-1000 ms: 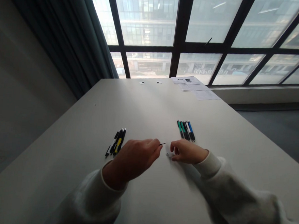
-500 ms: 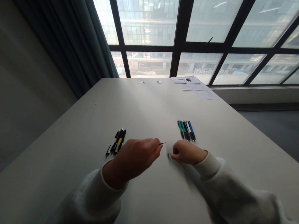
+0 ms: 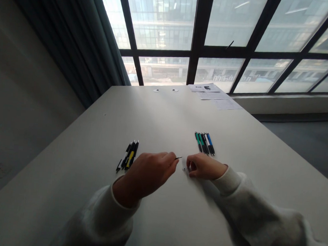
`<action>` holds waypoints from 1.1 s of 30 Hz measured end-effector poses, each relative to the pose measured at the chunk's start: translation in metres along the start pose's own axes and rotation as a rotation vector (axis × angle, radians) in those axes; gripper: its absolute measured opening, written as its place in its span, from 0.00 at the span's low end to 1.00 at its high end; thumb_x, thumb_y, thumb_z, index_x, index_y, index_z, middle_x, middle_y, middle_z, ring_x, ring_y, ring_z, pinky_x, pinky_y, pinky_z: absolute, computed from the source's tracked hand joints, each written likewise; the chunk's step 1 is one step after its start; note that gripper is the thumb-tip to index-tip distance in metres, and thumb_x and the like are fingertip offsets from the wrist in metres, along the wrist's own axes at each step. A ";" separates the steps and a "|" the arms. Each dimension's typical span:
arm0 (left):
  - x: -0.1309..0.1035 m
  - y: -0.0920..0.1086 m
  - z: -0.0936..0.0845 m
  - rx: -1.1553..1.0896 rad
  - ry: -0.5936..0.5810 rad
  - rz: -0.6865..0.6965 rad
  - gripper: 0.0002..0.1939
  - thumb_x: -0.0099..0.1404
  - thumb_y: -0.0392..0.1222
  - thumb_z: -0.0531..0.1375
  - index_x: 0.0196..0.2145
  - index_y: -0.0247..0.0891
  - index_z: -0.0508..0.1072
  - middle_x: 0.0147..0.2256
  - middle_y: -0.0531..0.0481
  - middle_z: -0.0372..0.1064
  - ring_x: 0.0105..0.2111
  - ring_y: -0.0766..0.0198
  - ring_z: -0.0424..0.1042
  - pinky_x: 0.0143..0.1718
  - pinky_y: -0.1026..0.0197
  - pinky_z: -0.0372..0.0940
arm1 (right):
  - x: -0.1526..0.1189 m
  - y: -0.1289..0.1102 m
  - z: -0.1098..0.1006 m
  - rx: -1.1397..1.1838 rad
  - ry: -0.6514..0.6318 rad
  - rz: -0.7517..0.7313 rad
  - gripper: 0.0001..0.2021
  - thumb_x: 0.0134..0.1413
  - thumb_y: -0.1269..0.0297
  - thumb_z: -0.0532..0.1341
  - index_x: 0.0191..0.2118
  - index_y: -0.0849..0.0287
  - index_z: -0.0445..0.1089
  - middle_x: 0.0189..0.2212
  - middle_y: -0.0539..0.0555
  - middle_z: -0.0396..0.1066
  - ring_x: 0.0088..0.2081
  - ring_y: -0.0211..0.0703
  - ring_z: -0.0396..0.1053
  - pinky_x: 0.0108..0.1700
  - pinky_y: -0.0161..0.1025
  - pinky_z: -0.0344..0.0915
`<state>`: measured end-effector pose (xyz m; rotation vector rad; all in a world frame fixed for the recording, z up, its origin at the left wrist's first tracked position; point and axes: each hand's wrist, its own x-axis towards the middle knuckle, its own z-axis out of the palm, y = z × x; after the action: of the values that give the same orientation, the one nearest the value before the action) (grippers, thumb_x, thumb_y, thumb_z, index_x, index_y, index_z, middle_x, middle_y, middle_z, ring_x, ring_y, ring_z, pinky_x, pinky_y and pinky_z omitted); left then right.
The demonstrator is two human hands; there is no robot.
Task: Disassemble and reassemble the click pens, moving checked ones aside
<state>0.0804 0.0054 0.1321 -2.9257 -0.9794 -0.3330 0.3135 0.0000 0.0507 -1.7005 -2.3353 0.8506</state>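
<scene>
1. The right hand [image 3: 204, 166] has shifted a little toward the left hand [image 3: 146, 174] since half a second ago; its fingertips now sit just beside the thin rod [image 3: 178, 158], where a moment before they were drawn back to the right; a second ago they lay about where they lie now.
2. The left hand has scarcely moved across all three moments; its fingers are curled into a loose fist, thumb and forefinger pinching the rod, whose dark tip pokes out to the right, tilted slightly up.
3. The right hand rests on the table [image 3: 167, 119], fingers bent and pressed together round a small pale part [image 3: 183, 167]; that part lies on the table just left of the fingertips, just below the rod tip.
4. Neither pen group has moved; the left pens [image 3: 128, 156] lie near the left hand; the right pens [image 3: 204, 143] lie just beyond the right hand; the papers [image 3: 213, 94] stay at the far edge by the window [image 3: 226, 30].
5. Hard to make out: what the pale part is, and whether the right fingers truly grip it or only touch it; most of the rod is hidden inside the left fist; both sleeves [image 3: 258, 216] are cut off by the lower edge; two small discs [image 3: 164, 90] far off are too small to name.
</scene>
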 end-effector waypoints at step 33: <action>-0.001 -0.001 0.000 -0.014 -0.018 -0.012 0.16 0.74 0.45 0.47 0.31 0.39 0.67 0.25 0.52 0.71 0.23 0.62 0.71 0.23 0.60 0.45 | -0.011 -0.008 -0.021 0.220 0.047 -0.054 0.17 0.44 0.62 0.72 0.40 0.61 0.72 0.29 0.51 0.73 0.30 0.39 0.70 0.33 0.34 0.66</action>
<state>0.0792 0.0057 0.1320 -2.9415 -1.0016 -0.3164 0.3197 -0.0035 0.0749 -1.5442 -2.1563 1.0038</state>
